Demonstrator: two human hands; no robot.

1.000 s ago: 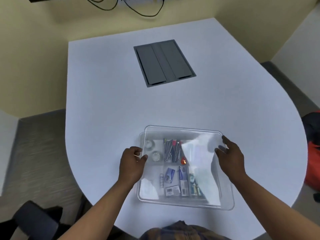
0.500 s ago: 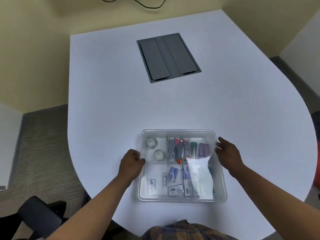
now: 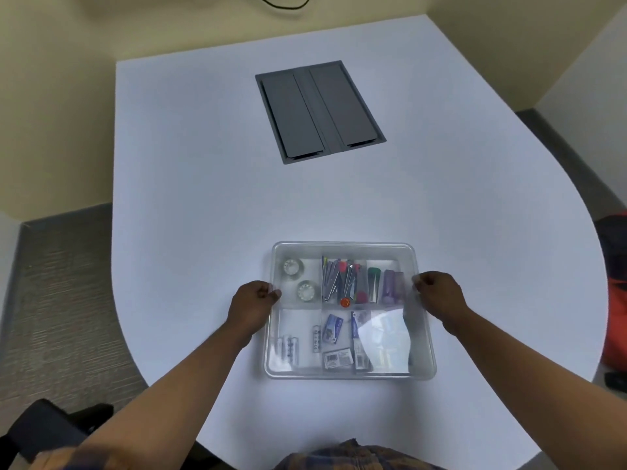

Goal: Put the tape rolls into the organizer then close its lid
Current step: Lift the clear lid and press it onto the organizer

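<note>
While the organizer [image 3: 349,371] is sitting at the table's [image 3: 203,198] near edge, the left hand [image 3: 252,305] and right hand [image 3: 439,296] are pinching its lid [image 3: 420,334] sides; tape rolls [image 3: 293,266] are lying in the far-left compartment.

The organizer [image 3: 349,310] was clear, glossy plastic, its lid [image 3: 383,334] throwing a white glare. The table [image 3: 203,198] looked smooth and matt white, with a matt grey panel [image 3: 319,110] set in it. The floor [image 3: 61,300] looked like rough, woven carpet.
</note>
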